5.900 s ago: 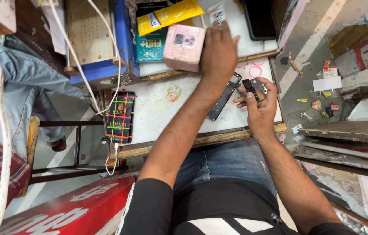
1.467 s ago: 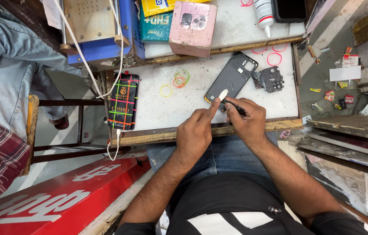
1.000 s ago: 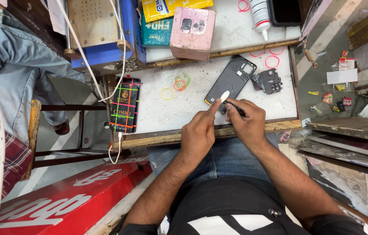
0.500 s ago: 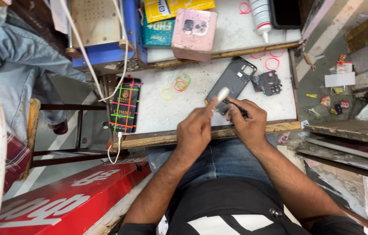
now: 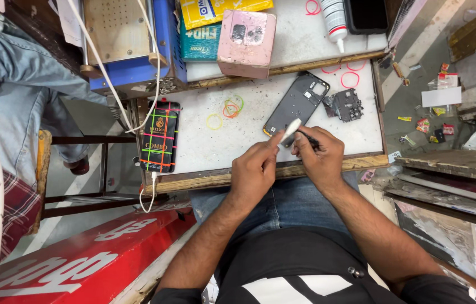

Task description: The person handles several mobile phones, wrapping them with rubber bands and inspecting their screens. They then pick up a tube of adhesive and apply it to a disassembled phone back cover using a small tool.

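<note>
Left hand point(image 5: 255, 171) pinches a small white pry tool point(image 5: 291, 128) between thumb and forefinger, tip pointing at the lower end of the phone frame point(image 5: 296, 104); right hand point(image 5: 319, 157) is closed on a thin dark tool point(image 5: 308, 139), looks like tweezers or a driver, can't tell which; both hands meet just over the frame's near corner.

Frame lies flat on the white bench point(image 5: 305, 42), dark, open side up, slanted; a separate dark board module point(image 5: 346, 104) sits just to its right, apart from it.

Handling, my read: frame is light, thin, stiff plastic or metal, will flex and crack if levered hard; likely to skate on the bench unless pinned; best held by the long side edges, not the camera cut-out end; pry tool is light and slightly springy.

Around: rubber bands point(image 5: 225, 111) left of the frame; a boxed screen with coloured stripes point(image 5: 159, 141) at the bench's left edge, cable plugged below; pink box point(image 5: 246, 42) and white bottle point(image 5: 333, 19) further back; another person's denim legs at far left.
</note>
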